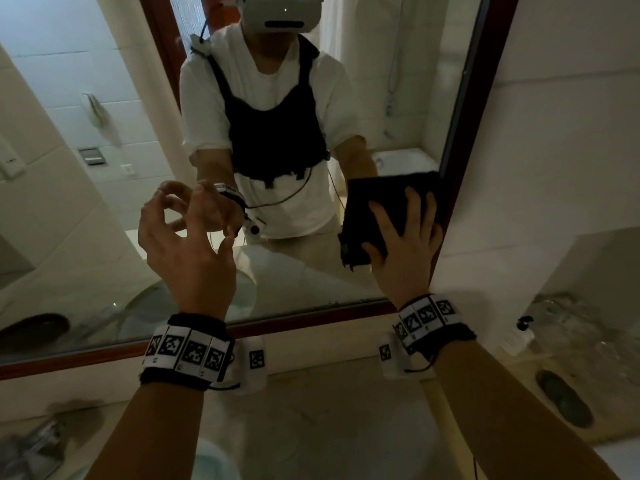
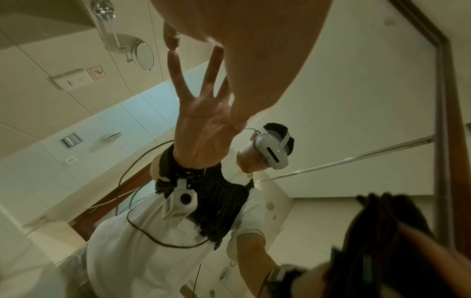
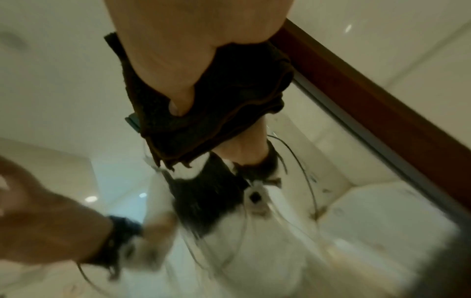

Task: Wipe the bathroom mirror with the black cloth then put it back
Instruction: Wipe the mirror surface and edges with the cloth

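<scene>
The bathroom mirror (image 1: 104, 109) has a dark red wooden frame (image 1: 479, 109). My right hand (image 1: 407, 244) presses the folded black cloth (image 1: 382, 202) flat against the glass at the lower right, close to the frame, with its fingers straight. In the right wrist view the thumb (image 3: 178, 100) lies on the cloth (image 3: 203, 125). My left hand (image 1: 180, 247) is raised before the glass left of centre, fingers loosely spread and holding nothing. In the left wrist view one fingertip (image 2: 171, 41) meets its own reflection on the glass. The cloth (image 2: 382, 231) shows at the lower right there.
A pale stone counter (image 1: 329, 410) runs below the mirror. Clear glasses (image 1: 568, 317) and a dark oval dish (image 1: 564, 398) stand at its right. A metal tap (image 1: 31, 441) is at the lower left. A white box (image 1: 588, 268) juts from the right wall.
</scene>
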Available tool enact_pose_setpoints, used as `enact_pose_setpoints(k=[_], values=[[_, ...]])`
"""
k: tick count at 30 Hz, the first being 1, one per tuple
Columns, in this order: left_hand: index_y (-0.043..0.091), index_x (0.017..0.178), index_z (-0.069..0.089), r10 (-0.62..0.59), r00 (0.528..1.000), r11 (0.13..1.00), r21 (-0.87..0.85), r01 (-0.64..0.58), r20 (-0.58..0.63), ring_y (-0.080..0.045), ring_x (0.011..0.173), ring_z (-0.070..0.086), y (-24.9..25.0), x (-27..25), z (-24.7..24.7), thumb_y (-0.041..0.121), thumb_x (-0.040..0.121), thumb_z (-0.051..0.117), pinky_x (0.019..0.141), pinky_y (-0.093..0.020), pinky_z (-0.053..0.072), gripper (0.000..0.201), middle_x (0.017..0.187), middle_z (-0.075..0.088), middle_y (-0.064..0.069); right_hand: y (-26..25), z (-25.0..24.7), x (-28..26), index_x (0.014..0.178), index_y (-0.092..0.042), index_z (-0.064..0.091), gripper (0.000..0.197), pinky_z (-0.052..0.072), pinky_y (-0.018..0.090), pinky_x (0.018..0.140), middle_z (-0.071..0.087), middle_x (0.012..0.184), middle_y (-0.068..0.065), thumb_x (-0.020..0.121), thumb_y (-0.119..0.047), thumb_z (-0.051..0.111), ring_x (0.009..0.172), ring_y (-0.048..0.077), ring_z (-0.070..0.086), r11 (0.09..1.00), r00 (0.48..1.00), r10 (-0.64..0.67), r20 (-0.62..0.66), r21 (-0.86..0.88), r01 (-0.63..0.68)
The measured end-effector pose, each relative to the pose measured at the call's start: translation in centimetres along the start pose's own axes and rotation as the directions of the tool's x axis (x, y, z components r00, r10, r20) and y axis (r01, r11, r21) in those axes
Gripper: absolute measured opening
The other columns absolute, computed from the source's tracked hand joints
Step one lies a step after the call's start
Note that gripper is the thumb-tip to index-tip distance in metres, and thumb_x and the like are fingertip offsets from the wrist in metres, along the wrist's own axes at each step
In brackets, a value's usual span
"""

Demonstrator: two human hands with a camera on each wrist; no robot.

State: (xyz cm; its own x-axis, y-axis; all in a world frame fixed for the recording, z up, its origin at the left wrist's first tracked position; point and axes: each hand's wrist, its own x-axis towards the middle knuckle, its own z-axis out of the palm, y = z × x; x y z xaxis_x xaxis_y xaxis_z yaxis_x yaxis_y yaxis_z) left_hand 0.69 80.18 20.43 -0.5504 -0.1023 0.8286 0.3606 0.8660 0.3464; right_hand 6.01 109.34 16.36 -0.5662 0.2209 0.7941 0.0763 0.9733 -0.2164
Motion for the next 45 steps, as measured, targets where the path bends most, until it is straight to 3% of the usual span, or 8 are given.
enact_pose_setpoints(k=[8, 21, 26, 31, 34, 37, 40, 45], values=[[0.029, 0.148, 0.040, 0.010, 0.999, 1.000, -0.020, -0.011, -0.031, -0.032, 0.140, 0.028, 0.6, 0.0, -0.4, 0.025, 0.076, 0.082, 0.092, -0.042, 0.050, 0.083, 0.154, 0.027, -0.017, -2.4, -5.1, 9.5, 0.150, -0.040, 0.031, 0.078, 0.025, 0.064, 0.107, 0.016, 0.163, 0.016, 0.082, -0.045, 0.069, 0.149, 0.044, 0.009, 0.999, 0.995, -0.020, -0.094, 0.026, 0.023], [0.034, 0.150, 0.035, -0.009, 1.000, 1.000, 0.007, 0.009, 0.010, -0.034, 0.142, 0.024, 0.1, 0.0, -0.3, 0.031, 0.078, 0.079, 0.094, -0.048, 0.050, 0.084, 0.156, 0.022, -0.015, -0.5, 3.2, -3.8, 0.145, -0.036, 0.038, 0.061, 0.031, 0.063, 0.106, 0.019, 0.159, 0.013, 0.090, -0.043, 0.064, 0.148, 0.041, 0.016, 0.993, 0.996, 0.089, -0.008, 0.077, -0.089], [0.033, 0.149, 0.038, 0.016, 1.000, 1.000, 0.011, -0.016, -0.014, -0.032, 0.140, 0.027, -0.1, 0.0, 0.1, 0.040, 0.082, 0.072, 0.092, -0.046, 0.050, 0.076, 0.155, 0.025, -0.015, -2.0, 3.5, -3.9, 0.147, -0.036, 0.038, 0.064, 0.025, 0.065, 0.110, 0.015, 0.160, 0.013, 0.089, -0.038, 0.065, 0.149, 0.044, 0.010, 0.992, 0.996, 0.090, -0.014, 0.092, -0.089], [0.031, 0.149, 0.037, 0.023, 1.000, 1.000, 0.014, -0.023, -0.015, -0.035, 0.140, 0.028, 0.4, -0.2, 0.1, 0.040, 0.084, 0.071, 0.093, -0.044, 0.048, 0.073, 0.155, 0.025, -0.018, -8.0, 4.2, -4.7, 0.148, -0.039, 0.037, 0.061, 0.020, 0.069, 0.111, 0.016, 0.159, 0.007, 0.089, -0.041, 0.051, 0.148, 0.041, 0.009, 0.981, 0.989, -0.126, 0.075, 0.157, 0.113], [0.029, 0.149, 0.039, 0.013, 1.000, 1.000, 0.008, -0.013, -0.010, -0.034, 0.140, 0.028, 0.7, 0.0, -0.4, 0.037, 0.084, 0.073, 0.096, -0.035, 0.044, 0.074, 0.155, 0.025, -0.018, -7.3, 4.5, -4.7, 0.146, -0.040, 0.038, 0.062, 0.026, 0.063, 0.110, 0.020, 0.158, 0.003, 0.089, -0.039, 0.060, 0.148, 0.036, 0.014, 0.976, 0.981, -0.187, 0.048, 0.126, 0.180], [0.029, 0.149, 0.040, 0.007, 1.000, 1.000, 0.014, -0.007, 0.010, -0.034, 0.139, 0.030, 0.7, 0.0, -0.5, 0.034, 0.082, 0.076, 0.097, -0.028, 0.039, 0.076, 0.154, 0.027, -0.017, -2.4, 3.6, -4.1, 0.144, -0.040, 0.039, 0.066, 0.027, 0.057, 0.108, 0.019, 0.159, 0.005, 0.086, -0.042, 0.069, 0.149, 0.037, 0.014, 0.995, 0.998, -0.047, 0.038, 0.095, 0.043], [0.027, 0.148, 0.042, 0.012, 1.000, 1.000, 0.004, -0.011, -0.019, -0.035, 0.139, 0.030, 0.5, 0.0, -0.2, 0.036, 0.085, 0.073, 0.095, -0.031, 0.042, 0.071, 0.153, 0.027, -0.019, 1.4, 2.6, -3.7, 0.144, -0.037, 0.038, 0.066, 0.030, 0.057, 0.105, 0.017, 0.160, 0.011, 0.087, -0.043, 0.069, 0.147, 0.041, 0.016, 0.996, 0.998, 0.063, 0.020, 0.060, -0.064], [0.027, 0.147, 0.044, 0.028, 0.998, 0.999, -0.016, -0.029, -0.063, -0.033, 0.138, 0.031, 0.3, 0.0, 0.0, 0.045, 0.091, 0.066, 0.092, -0.032, 0.044, 0.063, 0.153, 0.028, -0.017, -1.1, 2.0, -2.2, 0.148, -0.039, 0.034, 0.072, 0.024, 0.063, 0.109, 0.014, 0.161, 0.012, 0.085, -0.041, 0.070, 0.149, 0.043, 0.009, 0.998, 0.998, 0.045, 0.034, 0.048, -0.047]])
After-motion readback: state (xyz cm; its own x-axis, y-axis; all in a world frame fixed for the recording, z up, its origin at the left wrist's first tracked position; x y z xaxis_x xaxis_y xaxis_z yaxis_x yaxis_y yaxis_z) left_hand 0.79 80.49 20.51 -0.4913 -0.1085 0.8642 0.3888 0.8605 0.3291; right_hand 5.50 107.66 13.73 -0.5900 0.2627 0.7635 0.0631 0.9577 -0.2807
